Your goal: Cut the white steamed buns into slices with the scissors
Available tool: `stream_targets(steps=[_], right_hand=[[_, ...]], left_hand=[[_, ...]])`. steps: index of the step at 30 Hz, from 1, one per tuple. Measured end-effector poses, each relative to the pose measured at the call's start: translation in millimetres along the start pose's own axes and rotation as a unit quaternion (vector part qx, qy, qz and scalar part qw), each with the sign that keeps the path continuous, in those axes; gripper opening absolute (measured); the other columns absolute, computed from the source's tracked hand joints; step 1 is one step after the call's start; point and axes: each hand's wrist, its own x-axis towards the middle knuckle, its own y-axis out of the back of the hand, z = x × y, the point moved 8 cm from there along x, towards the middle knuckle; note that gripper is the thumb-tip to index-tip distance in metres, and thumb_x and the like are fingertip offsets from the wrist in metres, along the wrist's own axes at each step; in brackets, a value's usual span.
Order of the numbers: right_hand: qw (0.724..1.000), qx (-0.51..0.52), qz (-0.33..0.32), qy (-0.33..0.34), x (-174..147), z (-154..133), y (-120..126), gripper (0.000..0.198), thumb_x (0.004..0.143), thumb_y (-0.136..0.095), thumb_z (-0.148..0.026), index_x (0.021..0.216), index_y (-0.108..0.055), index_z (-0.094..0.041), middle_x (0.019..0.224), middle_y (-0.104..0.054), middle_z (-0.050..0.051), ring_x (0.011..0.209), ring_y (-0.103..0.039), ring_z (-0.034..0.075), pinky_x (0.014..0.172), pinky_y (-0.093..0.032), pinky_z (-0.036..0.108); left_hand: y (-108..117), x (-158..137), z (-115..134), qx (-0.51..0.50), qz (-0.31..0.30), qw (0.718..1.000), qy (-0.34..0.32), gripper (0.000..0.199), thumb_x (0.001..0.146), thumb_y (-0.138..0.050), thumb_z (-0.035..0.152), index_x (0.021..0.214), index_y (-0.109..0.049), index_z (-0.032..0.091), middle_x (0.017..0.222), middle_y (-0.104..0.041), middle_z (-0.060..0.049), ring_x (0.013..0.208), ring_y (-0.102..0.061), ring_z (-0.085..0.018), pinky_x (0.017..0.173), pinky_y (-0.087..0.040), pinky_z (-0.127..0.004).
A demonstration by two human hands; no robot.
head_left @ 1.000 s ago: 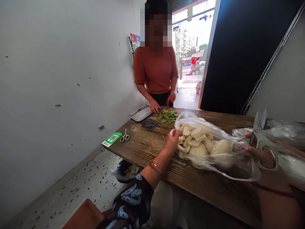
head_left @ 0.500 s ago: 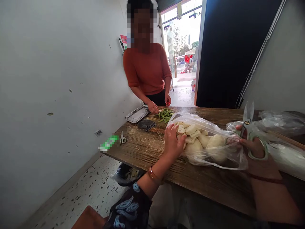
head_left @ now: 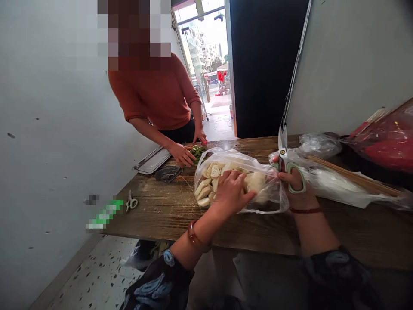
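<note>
A clear plastic bag (head_left: pixel 274 202) lies on the wooden table in front of me, filled with pale cut chunks (head_left: pixel 204 189) and larger rounded lumps; I cannot tell what food they are. My left hand (head_left: pixel 232 191) rests on the middle of the bag, thumb spread and fingers bent over the contents. In my right hand (head_left: pixel 295 189) is a pair of scissors (head_left: pixel 283 148) with pale green handles, blades pointing up and slightly apart. That hand is also at the bag's right end, where its fingers seem to pinch the plastic. The fingertips there are partly hidden.
Across the wooden table (head_left: pixel 155 219), a person in an orange top (head_left: pixel 161 99) has both hands near green bean pods (head_left: pixel 197 151). A metal tray (head_left: pixel 151 160), dark cloth (head_left: pixel 167 173) and second scissors (head_left: pixel 130 201) lie left. Wooden sticks (head_left: pixel 355 175) and plastic bags lie right.
My view has turned right. My left hand has moved from the bag's left end to its middle, exposing the chunks there. The other person's hand now covers part of the pods.
</note>
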Motion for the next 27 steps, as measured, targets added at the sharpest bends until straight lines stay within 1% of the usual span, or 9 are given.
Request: stream_targets(steps=[2, 5, 8, 11, 13, 17, 23, 25, 27], right_hand=[[0.996, 0.078, -0.035, 0.016, 2, -3, -8, 0.039, 0.071, -0.067, -0.044, 0.107, -0.061, -0.03, 0.072, -0.056, -0.002, 0.061, -0.052, 0.018, 0.06, -0.046, 0.032], [0.984, 0.159, -0.071, 0.037, 2, -6, -16, 0.04, 0.068, -0.073, -0.036, 0.106, -0.063, -0.028, 0.072, -0.057, -0.003, 0.06, -0.052, 0.018, 0.059, -0.046, 0.031], [0.982, 0.174, -0.068, 0.037, 1, -4, -15, 0.039, 0.068, -0.073, -0.034, 0.106, -0.064, -0.029, 0.074, -0.058, -0.002, 0.061, -0.052, 0.018, 0.058, -0.044, 0.03], [0.983, 0.172, -0.067, 0.02, 0, 0, -15, 0.038, 0.069, -0.072, -0.034, 0.106, -0.064, -0.03, 0.074, -0.058, -0.001, 0.061, -0.051, 0.019, 0.056, -0.044, 0.031], [0.982, 0.174, -0.064, 0.023, 1, 2, -14, 0.039, 0.067, -0.072, -0.033, 0.105, -0.064, -0.03, 0.076, -0.058, -0.001, 0.062, -0.052, 0.019, 0.056, -0.044, 0.031], [0.984, 0.163, -0.056, 0.042, 3, 1, -11, 0.041, 0.066, -0.072, -0.032, 0.105, -0.064, -0.028, 0.078, -0.06, -0.002, 0.064, -0.054, 0.018, 0.059, -0.045, 0.03], [0.982, 0.153, -0.11, -0.004, -1, 0, -21, 0.042, 0.068, -0.073, -0.033, 0.108, -0.061, -0.027, 0.076, -0.057, -0.003, 0.065, -0.052, 0.017, 0.06, -0.043, 0.029], [0.979, 0.168, -0.112, -0.012, -2, 0, -21, 0.043, 0.067, -0.075, -0.032, 0.108, -0.06, -0.028, 0.074, -0.055, -0.003, 0.062, -0.05, 0.016, 0.057, -0.041, 0.028], [0.977, 0.188, -0.096, -0.009, -1, 0, -18, 0.044, 0.066, -0.075, -0.033, 0.107, -0.06, -0.028, 0.074, -0.055, -0.004, 0.061, -0.049, 0.016, 0.056, -0.04, 0.028]], left_hand=[[-8, 4, 9, 0.034, -0.038, 0.999, -0.007, 0.052, 0.071, -0.079, 0.048, 0.113, -0.067, 0.019, 0.114, -0.066, -0.014, 0.116, -0.052, -0.035, 0.104, -0.038, -0.048], [-20, 8, 15, 0.095, -0.097, 0.991, 0.013, 0.05, 0.075, -0.073, 0.052, 0.109, -0.067, 0.016, 0.111, -0.066, -0.013, 0.114, -0.053, -0.033, 0.102, -0.04, -0.046], [-24, 11, 15, 0.124, -0.115, 0.985, 0.032, 0.047, 0.085, -0.061, 0.057, 0.105, -0.067, 0.015, 0.108, -0.067, -0.014, 0.111, -0.055, -0.031, 0.099, -0.042, -0.044], [-27, 13, 14, 0.135, -0.13, 0.982, 0.034, 0.042, 0.096, -0.045, 0.051, 0.1, -0.067, 0.015, 0.102, -0.069, -0.014, 0.105, -0.059, -0.028, 0.095, -0.043, -0.042], [-28, 14, 15, 0.138, -0.135, 0.981, 0.029, 0.038, 0.096, -0.046, 0.047, 0.096, -0.066, 0.015, 0.1, -0.069, -0.014, 0.103, -0.06, -0.028, 0.094, -0.044, -0.042], [-31, 9, 16, 0.095, -0.115, 0.988, 0.043, 0.032, 0.088, -0.06, 0.046, 0.099, -0.062, 0.015, 0.105, -0.067, -0.013, 0.104, -0.06, -0.028, 0.093, -0.045, -0.04], [-37, -9, 16, 0.019, -0.083, 0.993, 0.08, 0.035, 0.074, -0.072, 0.038, 0.098, -0.057, 0.018, 0.098, -0.067, -0.011, 0.101, -0.059, -0.03, 0.092, -0.045, -0.043], [-34, -12, 10, -0.039, -0.059, 0.992, 0.102, 0.035, 0.071, -0.073, 0.031, 0.098, -0.057, 0.019, 0.096, -0.066, -0.008, 0.097, -0.059, -0.028, 0.09, -0.046, -0.042], [-27, -14, -1, -0.125, -0.014, 0.982, 0.138, 0.041, 0.068, -0.072, 0.024, 0.105, -0.057, 0.019, 0.097, -0.065, -0.007, 0.094, -0.06, -0.025, 0.087, -0.047, -0.039]])
